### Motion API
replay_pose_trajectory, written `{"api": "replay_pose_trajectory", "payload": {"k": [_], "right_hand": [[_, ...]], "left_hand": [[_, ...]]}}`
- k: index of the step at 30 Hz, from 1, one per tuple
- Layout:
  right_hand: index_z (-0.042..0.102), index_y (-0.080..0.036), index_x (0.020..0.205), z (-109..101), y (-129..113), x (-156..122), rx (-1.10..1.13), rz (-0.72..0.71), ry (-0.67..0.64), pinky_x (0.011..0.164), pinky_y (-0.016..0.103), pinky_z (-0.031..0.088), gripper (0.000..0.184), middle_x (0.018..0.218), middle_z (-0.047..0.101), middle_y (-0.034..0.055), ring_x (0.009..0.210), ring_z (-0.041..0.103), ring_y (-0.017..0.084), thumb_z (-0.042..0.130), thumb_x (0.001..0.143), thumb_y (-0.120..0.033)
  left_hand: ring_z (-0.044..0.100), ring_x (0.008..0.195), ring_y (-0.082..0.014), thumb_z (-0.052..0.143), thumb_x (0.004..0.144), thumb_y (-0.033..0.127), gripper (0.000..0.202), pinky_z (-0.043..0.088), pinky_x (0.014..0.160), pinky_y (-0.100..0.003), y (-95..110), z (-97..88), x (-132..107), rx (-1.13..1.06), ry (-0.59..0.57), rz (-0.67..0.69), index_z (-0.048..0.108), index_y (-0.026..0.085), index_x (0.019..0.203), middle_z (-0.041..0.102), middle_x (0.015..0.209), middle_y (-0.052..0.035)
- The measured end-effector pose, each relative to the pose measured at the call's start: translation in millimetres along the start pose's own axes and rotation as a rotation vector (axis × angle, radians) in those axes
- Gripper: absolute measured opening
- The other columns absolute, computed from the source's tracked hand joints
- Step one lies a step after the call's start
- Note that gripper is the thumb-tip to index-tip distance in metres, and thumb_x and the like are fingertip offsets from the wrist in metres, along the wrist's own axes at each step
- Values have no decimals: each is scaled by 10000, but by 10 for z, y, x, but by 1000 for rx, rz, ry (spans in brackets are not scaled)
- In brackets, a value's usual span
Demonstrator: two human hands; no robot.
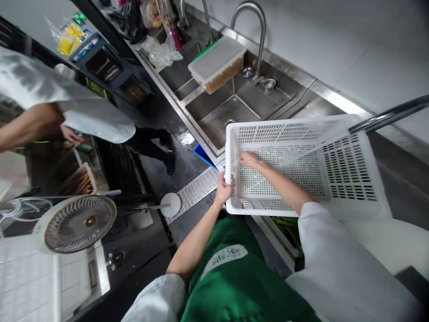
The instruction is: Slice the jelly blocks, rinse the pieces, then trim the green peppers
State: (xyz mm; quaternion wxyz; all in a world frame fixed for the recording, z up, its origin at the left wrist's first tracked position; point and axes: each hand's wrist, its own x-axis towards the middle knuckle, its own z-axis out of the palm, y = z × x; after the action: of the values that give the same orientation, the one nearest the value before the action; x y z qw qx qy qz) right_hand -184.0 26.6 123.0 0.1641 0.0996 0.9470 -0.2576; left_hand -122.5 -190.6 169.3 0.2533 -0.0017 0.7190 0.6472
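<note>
A white perforated plastic crate (345, 179) rests tilted over the steel sink counter in front of me. My left hand (223, 188) is closed around the crate's left rim, near its corner. My right hand (248, 159) reaches inside the crate with its fingers against the inner left wall and floor; whether it holds anything there is hidden. Water streams from a tap (389, 117) at the right onto the crate's floor.
A steel sink basin (217, 114) lies beyond, with a lidded white container (217, 62) set on its edge under a curved tap (251, 22). Another person in white (83, 116) bends at the left. A fan (78, 223) stands on the floor at the lower left, by a floor drain grate (196, 190).
</note>
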Motion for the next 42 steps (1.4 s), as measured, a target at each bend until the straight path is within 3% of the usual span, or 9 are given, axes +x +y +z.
{"api": "replay_pose_trajectory", "payload": {"k": [8,11,14,19,23,28,31,36,42], "right_hand": [[712,-176,950,-916,641,-1503,803,2,686,534,212,417,175,630,575,-42,534,508,104,604,861,-281],[648,-197,834,-880,1045,-2215,1114,225,1072,469,196,399,173,593,498,-58,488,459,93,652,835,-371],[611,-196,806,-559,1244,-2576,1285,612,1078,475,218,493,369,706,612,13,548,579,123,599,897,-553],[679,-207,1193,46,1106,-2360,1320,682,482,604,337,634,496,1127,751,130,801,737,218,646,895,-602],[726,-157,1182,128,1292,-2017,1035,720,658,669,337,639,476,1010,783,91,792,740,228,729,713,-240],[777,-77,977,-66,2041,-1867,904,851,873,757,325,610,373,888,777,113,862,735,266,700,630,-192],[757,-44,1012,-126,2408,-1805,896,927,949,671,314,598,440,866,766,116,794,719,252,749,633,-268],[724,-23,1087,-89,2642,-1694,867,976,963,672,328,600,502,930,763,152,782,707,242,780,671,-299],[536,-82,1499,-56,2367,-1877,456,846,979,1155,502,432,711,1486,560,256,1350,543,359,703,825,-238]], "left_hand": [[568,579,-96,736,575,257,448,485,558,-216,-118,-652,-341,-13,345,-47,520,225,967,633,783,56],[559,591,-94,744,613,283,380,487,594,-227,-190,-339,-334,-86,480,-55,510,221,906,590,747,67],[596,667,-109,784,673,328,374,516,680,-252,-252,321,-345,-210,548,-93,503,222,896,581,759,60],[676,871,-175,807,762,476,376,563,827,-330,-270,1249,-561,-235,-35,-180,576,219,913,670,893,-37],[701,844,-251,854,705,400,293,596,788,-422,-70,1096,-628,-105,-397,-169,697,185,829,720,880,-112],[650,1144,-253,746,805,386,309,531,1031,-420,465,77,-13,182,219,418,700,212,1057,705,1171,-98],[653,1126,-247,798,783,446,529,581,838,-339,670,-171,534,126,288,156,614,248,1239,652,1279,-117],[697,919,-238,862,694,342,572,580,735,-354,606,421,1001,56,30,-166,618,236,1201,706,1068,-92],[657,762,-196,668,582,117,336,567,730,-318,377,848,838,68,157,-24,632,192,908,653,784,-3]]}}
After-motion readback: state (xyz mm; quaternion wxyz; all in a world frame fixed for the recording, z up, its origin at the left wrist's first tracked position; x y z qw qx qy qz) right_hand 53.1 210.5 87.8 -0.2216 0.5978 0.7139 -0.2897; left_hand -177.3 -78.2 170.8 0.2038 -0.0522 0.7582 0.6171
